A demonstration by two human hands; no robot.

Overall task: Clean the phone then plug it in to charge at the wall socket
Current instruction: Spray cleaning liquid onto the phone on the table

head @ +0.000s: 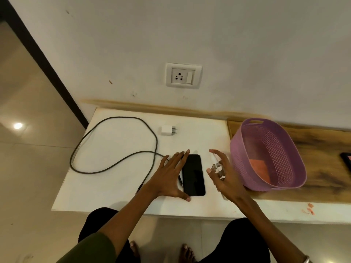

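Note:
A black phone (193, 175) lies face up on the white tabletop (117, 186). My left hand (171, 175) rests flat with spread fingers along the phone's left edge, over the cable end. My right hand (226, 177) holds a small clear spray bottle (218, 170) just right of the phone, its nozzle pointing up and toward the wall. A dark charging cable (114, 147) loops across the left of the table. A white charger adapter (168, 130) lies near the wall. The wall socket (183, 75) with its switch sits above the table.
A purple perforated basket (266, 158) stands on the wooden surface to the right, with an orange cloth (260, 170) inside. A dark device (346, 161) shows at the far right edge. The table's front edge runs above my knees and feet.

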